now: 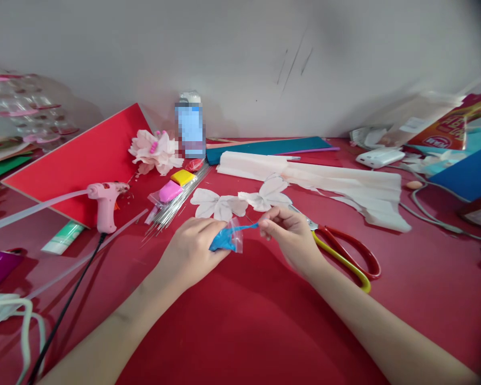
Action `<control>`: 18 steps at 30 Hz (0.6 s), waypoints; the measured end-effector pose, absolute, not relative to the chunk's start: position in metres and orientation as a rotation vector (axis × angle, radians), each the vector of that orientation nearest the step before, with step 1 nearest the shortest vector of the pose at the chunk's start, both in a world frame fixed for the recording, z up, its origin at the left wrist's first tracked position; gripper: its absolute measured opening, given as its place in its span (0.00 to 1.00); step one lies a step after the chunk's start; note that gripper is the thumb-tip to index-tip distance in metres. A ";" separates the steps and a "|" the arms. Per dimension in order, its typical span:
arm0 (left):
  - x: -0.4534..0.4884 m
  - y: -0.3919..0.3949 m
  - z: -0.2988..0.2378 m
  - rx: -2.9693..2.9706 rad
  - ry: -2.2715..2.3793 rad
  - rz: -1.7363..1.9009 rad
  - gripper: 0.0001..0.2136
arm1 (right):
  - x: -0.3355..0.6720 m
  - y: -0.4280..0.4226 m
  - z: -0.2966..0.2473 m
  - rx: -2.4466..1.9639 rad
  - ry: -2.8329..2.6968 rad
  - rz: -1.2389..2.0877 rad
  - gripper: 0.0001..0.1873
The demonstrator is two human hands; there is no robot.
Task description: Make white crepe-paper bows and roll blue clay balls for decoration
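My left hand [196, 243] is closed around a small clear plastic bag of blue modelling clay [223, 240]. From the bag's mouth a thin strand of the clay stretches to the right. My right hand [291, 235] pinches the far end of that strand between thumb and fingers. Just beyond my hands lie two white paper flowers [220, 206], cut flat with several petals. Scissors [344, 256] with one red and one yellow handle rest beside my right wrist, their blades partly hidden by that hand.
A pink glue gun [104, 206] leans at a red board [76, 160] on the left. Wires [176, 200], pink and yellow clay packets [170, 191], a crepe-paper flower [154, 152] and a phone [191, 128] stand behind. White crepe paper [336, 184] and a cable [428, 214] lie to the right.
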State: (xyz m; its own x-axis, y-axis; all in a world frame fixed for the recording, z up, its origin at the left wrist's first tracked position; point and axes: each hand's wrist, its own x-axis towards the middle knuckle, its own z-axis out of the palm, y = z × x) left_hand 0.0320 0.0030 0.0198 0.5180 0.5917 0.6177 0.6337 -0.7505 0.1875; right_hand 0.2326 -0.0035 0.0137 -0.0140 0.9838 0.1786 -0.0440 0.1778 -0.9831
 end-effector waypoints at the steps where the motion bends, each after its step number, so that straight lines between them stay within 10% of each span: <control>1: 0.032 0.003 0.020 -2.661 -1.092 -1.037 0.07 | 0.233 -0.003 0.013 -1.045 -1.268 1.092 0.09; 18: 0.021 0.015 0.017 -2.403 -1.312 -0.914 0.10 | 0.233 0.005 0.004 -0.970 -1.139 1.153 0.12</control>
